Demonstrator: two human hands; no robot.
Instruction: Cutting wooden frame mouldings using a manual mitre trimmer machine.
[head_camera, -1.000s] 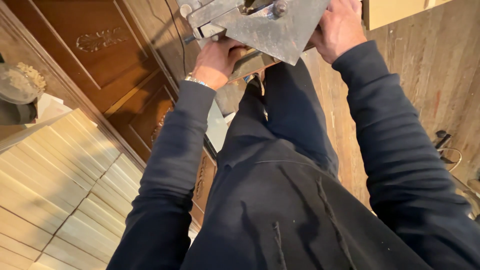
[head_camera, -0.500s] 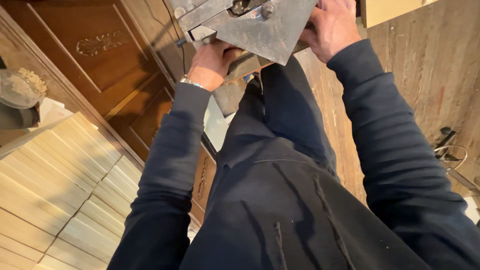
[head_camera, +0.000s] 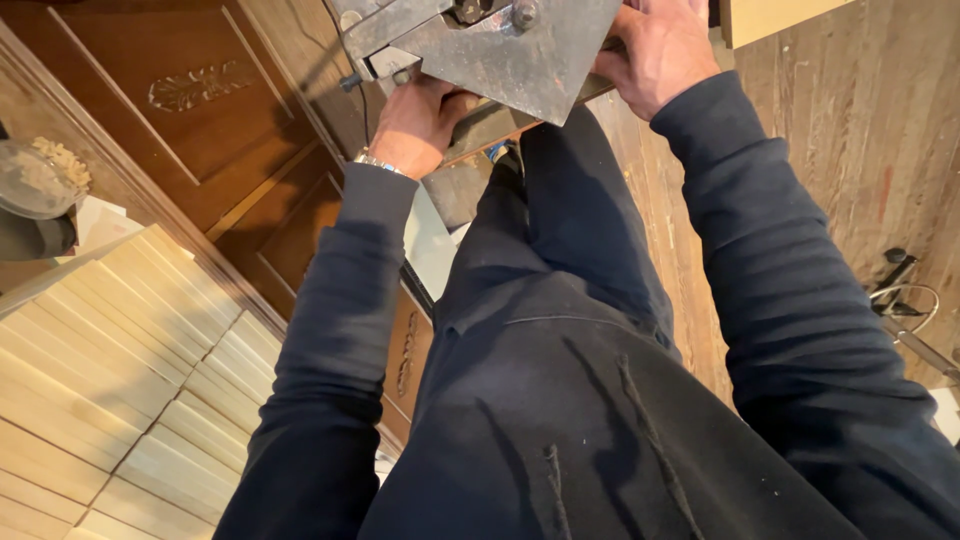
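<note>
Head view: metal plate (head_camera: 510, 55) corner downward

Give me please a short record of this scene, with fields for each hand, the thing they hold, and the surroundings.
Left hand: left hand grips the underside of the grey metal tool, fingers curled around it.
Right hand: right hand holds the tool's right edge.
Held thing: flat grey metal plate with bolts on top, lifted in front of the body.
Wrist: metal bracelet on the left wrist.
Left side: stacked pale wooden boards, dark carved wooden panel.
Floor: wooden planks.
</note>
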